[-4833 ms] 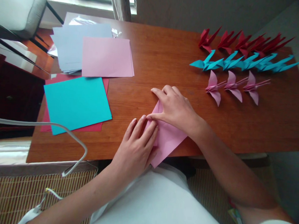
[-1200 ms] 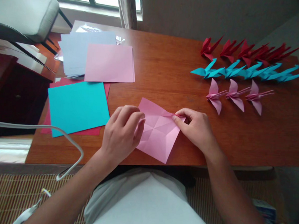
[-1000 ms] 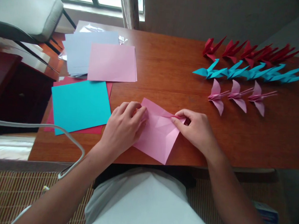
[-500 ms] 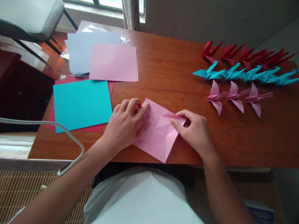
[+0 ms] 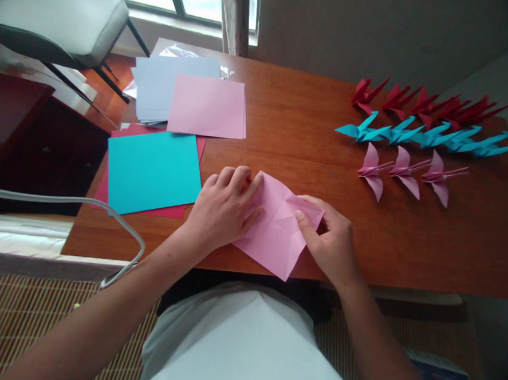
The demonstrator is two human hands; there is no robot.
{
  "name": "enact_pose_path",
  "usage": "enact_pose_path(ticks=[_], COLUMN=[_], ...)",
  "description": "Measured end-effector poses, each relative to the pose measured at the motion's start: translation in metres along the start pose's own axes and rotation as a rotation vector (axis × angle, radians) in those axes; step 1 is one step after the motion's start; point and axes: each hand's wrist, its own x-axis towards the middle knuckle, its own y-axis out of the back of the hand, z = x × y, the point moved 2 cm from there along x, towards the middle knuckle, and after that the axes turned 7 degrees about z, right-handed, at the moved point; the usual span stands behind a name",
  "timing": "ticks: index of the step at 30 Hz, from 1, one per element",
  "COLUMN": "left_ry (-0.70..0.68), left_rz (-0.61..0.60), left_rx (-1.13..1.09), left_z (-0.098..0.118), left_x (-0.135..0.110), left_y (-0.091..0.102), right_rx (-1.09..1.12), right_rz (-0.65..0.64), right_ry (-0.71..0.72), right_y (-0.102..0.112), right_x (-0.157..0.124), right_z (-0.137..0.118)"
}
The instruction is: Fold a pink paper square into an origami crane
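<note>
Item: single pink sheet (image 5: 277, 237), square, lying corner-on at the near edge of the table (image 5: 292, 129), its near corner reaching that edge.
Condition: crossed by several creases; the centre stands slightly raised, not flat.
Handling (judgement): very light, thin and limp; likely to slide on the smooth wood and to take a stray crease or tear if pulled. Best taken at the corners or along existing creases, with light pressure.
Left hand (image 5: 224, 211): laid over the sheet's left corner, fingers (image 5: 237, 180) close together with the tips pressing on the paper; the thumb is hidden, so a grip from beneath cannot be confirmed.
Right hand (image 5: 332, 246): at the right corner, thumb (image 5: 302, 223) on top and fingers curled behind, pinching the paper.
Surface: reddish-brown wood, visible grain, mild sheen.
Left of sheet: flat teal sheet (image 5: 154, 169) on red sheets (image 5: 166, 211); farther off, a pink stack (image 5: 207, 107) overlapping a pale lavender stack (image 5: 166, 78).
Far right: three rows of folded paper birds, sharp-pointed: red row (image 5: 418, 101) farthest, teal row (image 5: 412, 134) in the middle, pink row (image 5: 403, 173) of three nearest.
Surroundings: grey cushioned chair (image 5: 62, 12) at far left; pale cable (image 5: 106, 209) looping near the left edge.
</note>
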Motion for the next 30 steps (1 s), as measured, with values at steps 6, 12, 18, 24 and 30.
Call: enact_pose_path(ticks=[6,12,18,24,30], left_ry=[0.005,-0.023,-0.021,-0.022,-0.021], left_rz=[-0.025,-0.043,-0.065,-0.072,-0.061], left_rx=[0.030,0.060,0.060,0.087,0.077], left_z=[0.0012,0.0003,0.0014,0.0021,0.0011], left_x=[0.0006,0.0013,0.0025,0.0020,0.0010], left_y=[0.0021,0.0019,0.0040,0.0038,0.0015], right_rx=[-0.227,-0.408,-0.433,-0.454,-0.443], right_rz=[-0.113,-0.196,-0.259,-0.330,-0.356], right_ry=[0.404,0.599,0.755,0.795,0.856], right_y=[-0.0012,0.0011,0.0047,0.0079,0.0068], right_x=[-0.0072,-0.0100,-0.0061,-0.0022,-0.0005], right_z=[0.0042,0.0091,0.0066,0.0088,0.0085])
